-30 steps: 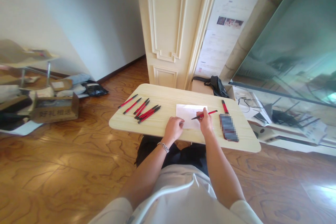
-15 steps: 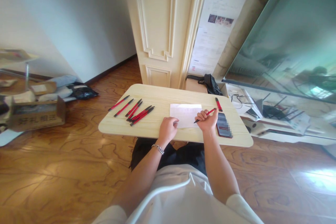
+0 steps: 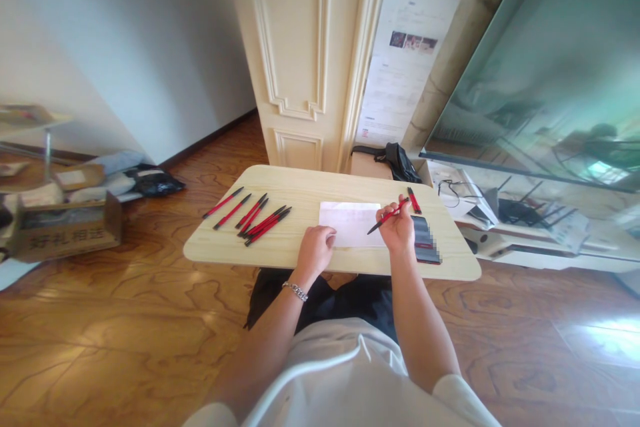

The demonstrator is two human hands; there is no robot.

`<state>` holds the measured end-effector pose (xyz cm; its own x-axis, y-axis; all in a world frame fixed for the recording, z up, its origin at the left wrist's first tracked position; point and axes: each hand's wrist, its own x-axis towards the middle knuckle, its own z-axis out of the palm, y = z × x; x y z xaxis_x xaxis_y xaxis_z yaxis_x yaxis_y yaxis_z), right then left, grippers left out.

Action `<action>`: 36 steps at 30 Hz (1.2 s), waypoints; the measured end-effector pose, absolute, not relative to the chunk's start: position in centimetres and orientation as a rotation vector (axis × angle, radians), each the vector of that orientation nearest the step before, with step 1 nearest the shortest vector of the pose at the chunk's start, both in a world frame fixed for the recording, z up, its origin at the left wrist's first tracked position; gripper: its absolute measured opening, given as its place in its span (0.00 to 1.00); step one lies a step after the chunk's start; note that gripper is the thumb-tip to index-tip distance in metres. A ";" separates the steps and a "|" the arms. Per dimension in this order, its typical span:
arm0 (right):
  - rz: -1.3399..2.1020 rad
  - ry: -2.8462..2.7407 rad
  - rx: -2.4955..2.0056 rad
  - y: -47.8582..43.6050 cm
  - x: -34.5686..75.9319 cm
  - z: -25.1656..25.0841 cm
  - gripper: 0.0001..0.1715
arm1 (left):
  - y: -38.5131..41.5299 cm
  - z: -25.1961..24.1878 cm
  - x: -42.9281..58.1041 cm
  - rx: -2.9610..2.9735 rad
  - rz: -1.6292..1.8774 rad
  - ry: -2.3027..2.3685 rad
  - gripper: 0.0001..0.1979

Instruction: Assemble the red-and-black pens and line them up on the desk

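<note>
My right hand (image 3: pixel 399 227) holds a red and black pen (image 3: pixel 385 216) over the right part of a white sheet of paper (image 3: pixel 350 213). The palm faces up, and the pen's dark tip points down to the left. At the sheet's lower left edge, my left hand (image 3: pixel 317 245) has its fingers curled and its thumb on the paper. Several similar red and black pens (image 3: pixel 267 225) lie slanted on the left part of the table. More red pens (image 3: pixel 414 200) lie together beyond my right hand, and a dark phone (image 3: pixel 425 240) lies beside it.
The small pale wooden table (image 3: pixel 210 240) has rounded corners and stands close in front of me. Behind it is a cream panelled door (image 3: pixel 295 67). An open cardboard box (image 3: pixel 70 233) is on the floor to the left, and a white cabinet (image 3: pixel 545 247) stands at the right.
My right hand has turned and loosened its fingers, so the pen now lies across them. My left hand stays by the paper. The whole view has shifted slightly.
</note>
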<state>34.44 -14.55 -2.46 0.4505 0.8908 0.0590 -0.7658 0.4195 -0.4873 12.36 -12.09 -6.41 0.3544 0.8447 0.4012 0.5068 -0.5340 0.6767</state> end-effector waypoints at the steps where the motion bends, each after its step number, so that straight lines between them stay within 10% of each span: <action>1: 1.026 -0.341 -0.429 -14.5 34.1 -2.2 0.07 | -12.4 -6.2 12.7 2.097 1.045 1.127 0.08; 12: 0.804 -0.803 -0.877 -18.3 29.1 -4.0 0.13 | -13.6 -4.1 18.2 0.614 1.118 0.488 0.17; 36: 0.448 -1.078 -1.686 -15.7 41.9 -3.2 0.18 | -11.0 -5.5 16.7 1.389 0.989 0.807 0.24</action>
<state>41.85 -15.70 -3.20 0.5263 0.8255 0.2038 0.4380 -0.0579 -0.8971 16.67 -11.05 -5.53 0.3998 0.9112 0.0996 -0.0855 -0.0711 0.9938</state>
